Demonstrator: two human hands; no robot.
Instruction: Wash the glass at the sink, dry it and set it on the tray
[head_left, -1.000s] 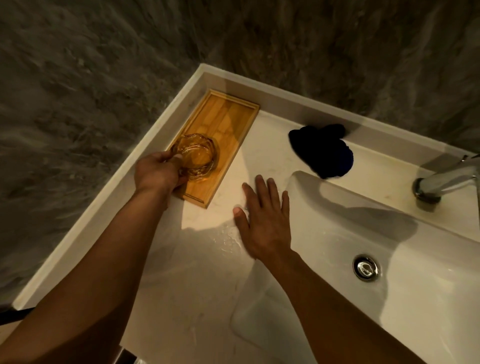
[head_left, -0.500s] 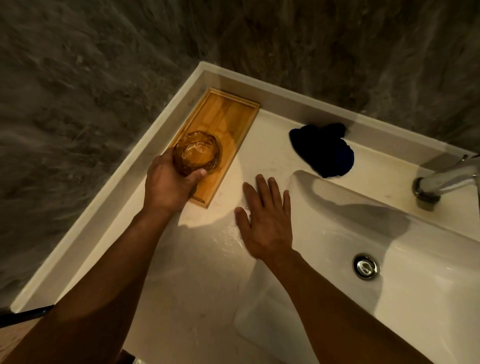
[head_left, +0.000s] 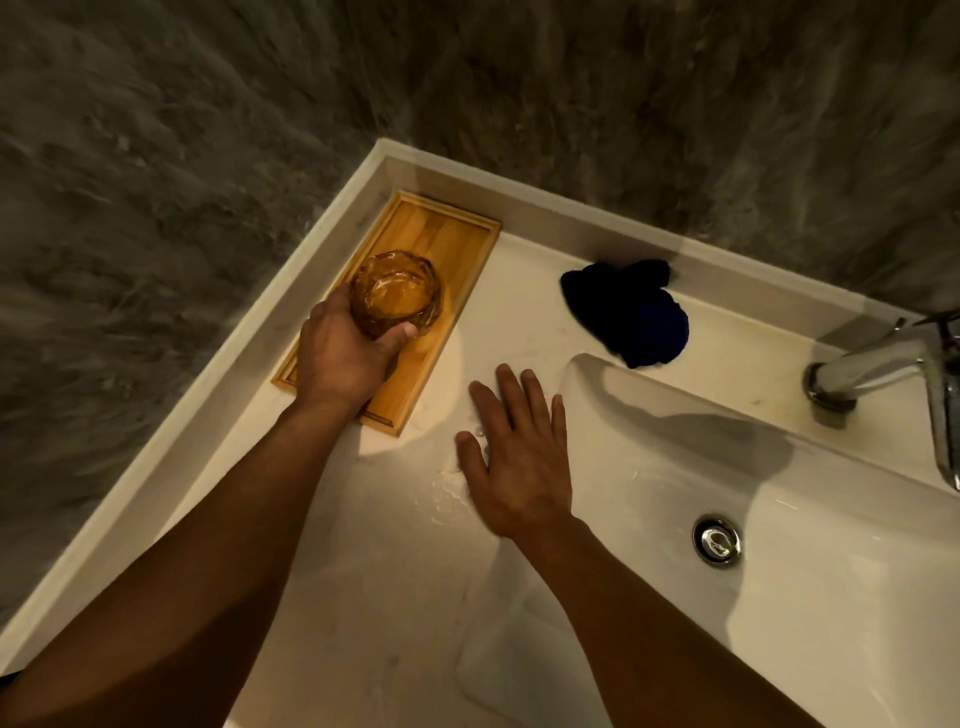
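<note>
A faceted amber glass (head_left: 397, 291) is in my left hand (head_left: 345, 353), fingers wrapped round its near side, over the middle of the wooden tray (head_left: 447, 234). I cannot tell whether the glass touches the tray. The tray lies in the back left corner of the white counter. My right hand (head_left: 519, 452) rests flat, fingers spread, on the wet counter just left of the sink basin (head_left: 779, 519), holding nothing.
A crumpled dark blue cloth (head_left: 628, 312) lies on the counter behind the basin. A chrome tap (head_left: 883, 364) stands at the far right, the drain (head_left: 717, 539) below it. Grey stone walls close in the counter at the back and left. Water droplets lie by my right hand.
My left hand has shifted its grip round the glass and moved it slightly farther along the tray. My right hand has stayed flat on the counter.
</note>
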